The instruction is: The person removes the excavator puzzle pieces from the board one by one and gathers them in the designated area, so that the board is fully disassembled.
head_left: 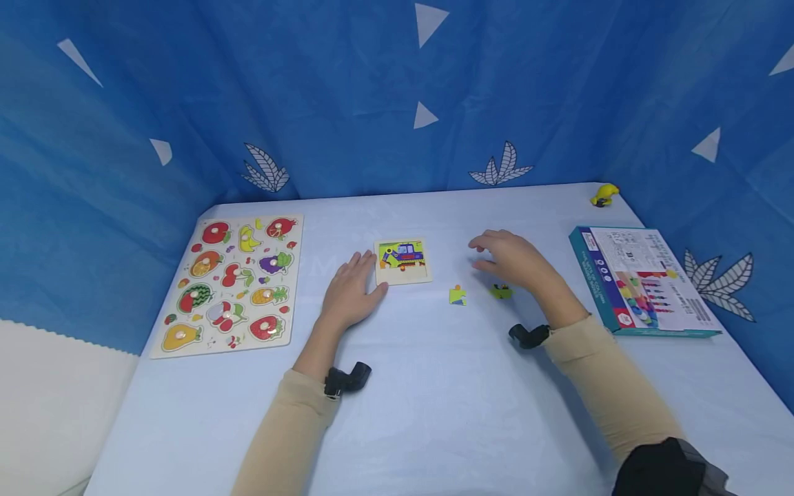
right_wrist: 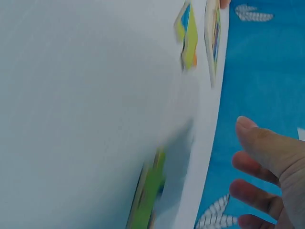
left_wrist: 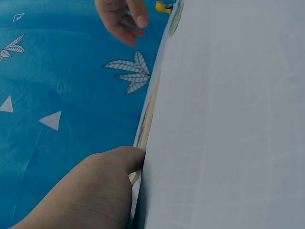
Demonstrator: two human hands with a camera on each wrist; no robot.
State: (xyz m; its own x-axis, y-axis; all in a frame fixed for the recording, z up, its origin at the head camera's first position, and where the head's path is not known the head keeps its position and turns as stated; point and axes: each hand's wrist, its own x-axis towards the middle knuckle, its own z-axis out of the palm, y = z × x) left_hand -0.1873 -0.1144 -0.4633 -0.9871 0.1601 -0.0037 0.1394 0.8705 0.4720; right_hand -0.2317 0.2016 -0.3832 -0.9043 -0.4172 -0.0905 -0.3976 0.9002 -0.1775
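A small square puzzle board (head_left: 403,262) with a picture of a digger lies mid-table. My left hand (head_left: 351,292) rests flat at its left side, fingers extended, the thumb touching the board's lower left edge. Two loose puzzle pieces lie right of the board: a yellow-green puzzle piece (head_left: 457,295) with an orange tip, and a darker-marked puzzle piece (head_left: 501,291). Above the second piece hovers my right hand (head_left: 513,257), its fingers loosely bent and nothing between them. In the right wrist view that hand (right_wrist: 271,176) is apart from the green piece (right_wrist: 147,195) below.
At the left lies a wooden fruit puzzle board (head_left: 229,282) with knobbed pieces. A flat teal and white box (head_left: 645,279) lies at the right. In the far right corner stands a small yellow toy (head_left: 604,195). A blue curtain (head_left: 372,96) hangs behind the white table.
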